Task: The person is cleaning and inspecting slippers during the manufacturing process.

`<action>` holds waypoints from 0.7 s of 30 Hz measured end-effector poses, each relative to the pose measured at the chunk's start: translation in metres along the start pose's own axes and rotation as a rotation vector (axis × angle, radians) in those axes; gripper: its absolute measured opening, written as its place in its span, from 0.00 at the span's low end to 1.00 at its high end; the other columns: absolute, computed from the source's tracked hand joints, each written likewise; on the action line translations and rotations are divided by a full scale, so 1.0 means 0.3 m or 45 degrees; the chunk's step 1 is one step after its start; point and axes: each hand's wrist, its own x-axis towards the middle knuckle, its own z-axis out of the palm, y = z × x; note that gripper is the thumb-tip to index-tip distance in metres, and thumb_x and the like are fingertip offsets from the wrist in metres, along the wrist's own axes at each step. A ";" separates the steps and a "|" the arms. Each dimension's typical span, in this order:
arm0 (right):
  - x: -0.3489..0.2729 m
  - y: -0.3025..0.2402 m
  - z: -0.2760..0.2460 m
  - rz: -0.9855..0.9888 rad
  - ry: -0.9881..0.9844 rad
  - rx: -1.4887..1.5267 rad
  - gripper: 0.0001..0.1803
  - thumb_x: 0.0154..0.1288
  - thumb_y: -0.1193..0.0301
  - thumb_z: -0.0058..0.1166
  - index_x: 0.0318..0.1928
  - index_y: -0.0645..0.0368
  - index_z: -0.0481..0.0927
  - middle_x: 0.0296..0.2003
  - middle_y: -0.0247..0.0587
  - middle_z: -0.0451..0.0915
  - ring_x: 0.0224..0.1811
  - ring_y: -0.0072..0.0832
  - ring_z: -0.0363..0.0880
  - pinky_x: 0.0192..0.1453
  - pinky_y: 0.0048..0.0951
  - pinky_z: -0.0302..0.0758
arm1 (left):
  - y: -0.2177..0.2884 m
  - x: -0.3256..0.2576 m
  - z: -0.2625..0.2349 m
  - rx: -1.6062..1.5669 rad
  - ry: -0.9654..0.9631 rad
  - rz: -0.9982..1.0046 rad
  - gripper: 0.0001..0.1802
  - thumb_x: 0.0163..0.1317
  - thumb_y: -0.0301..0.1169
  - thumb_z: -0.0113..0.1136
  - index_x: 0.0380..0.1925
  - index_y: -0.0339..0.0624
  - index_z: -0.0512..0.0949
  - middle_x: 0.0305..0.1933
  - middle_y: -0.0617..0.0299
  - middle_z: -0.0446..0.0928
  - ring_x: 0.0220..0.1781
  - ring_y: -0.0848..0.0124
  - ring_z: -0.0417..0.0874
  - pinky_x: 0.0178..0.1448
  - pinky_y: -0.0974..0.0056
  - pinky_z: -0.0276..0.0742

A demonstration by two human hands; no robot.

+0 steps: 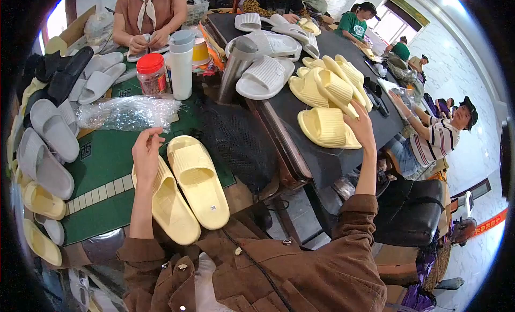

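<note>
Pale-yellow ribbed slippers [196, 175] lie near left by the loosely curled left hand [147, 153]; the right hand [361, 125] touches stacked yellow slippers [333, 85], right, grip unclear.

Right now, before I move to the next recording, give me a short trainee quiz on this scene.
1. Which is nearest the right hand? (a) clear plastic bundle (b) pile of yellow slippers (c) metal flask
2. True or false: the red-lidded jar stands left of the white tumbler.
3. Fill in: the pair of slippers beside the left hand is ____ in colour.

Key: 1. b; 2. true; 3. yellow
</note>
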 end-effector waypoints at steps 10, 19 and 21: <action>0.018 0.025 0.043 -0.080 -0.137 -0.065 0.20 0.56 0.75 0.57 0.50 0.67 0.74 0.55 0.52 0.69 0.57 0.45 0.70 0.59 0.34 0.67 | 0.335 -0.190 -0.090 0.121 -0.025 0.275 0.09 0.62 0.21 0.52 0.41 0.35 0.77 0.37 0.57 0.78 0.36 0.69 0.80 0.41 0.67 0.75; -0.035 -0.141 0.037 0.072 -0.146 -0.430 0.18 0.58 0.75 0.52 0.49 0.68 0.74 0.50 0.58 0.74 0.56 0.54 0.68 0.59 0.38 0.66 | 0.303 -0.527 -0.145 0.892 -0.506 0.351 0.24 0.60 0.36 0.58 0.57 0.46 0.70 0.53 0.45 0.70 0.54 0.51 0.73 0.58 0.54 0.70; -0.063 -0.189 0.056 -0.264 0.028 -0.275 0.14 0.57 0.76 0.51 0.44 0.69 0.75 0.42 0.57 0.75 0.47 0.54 0.72 0.50 0.40 0.69 | 0.266 -0.540 -0.120 0.924 -0.512 0.259 0.29 0.59 0.39 0.59 0.61 0.49 0.66 0.59 0.41 0.63 0.61 0.45 0.66 0.63 0.50 0.64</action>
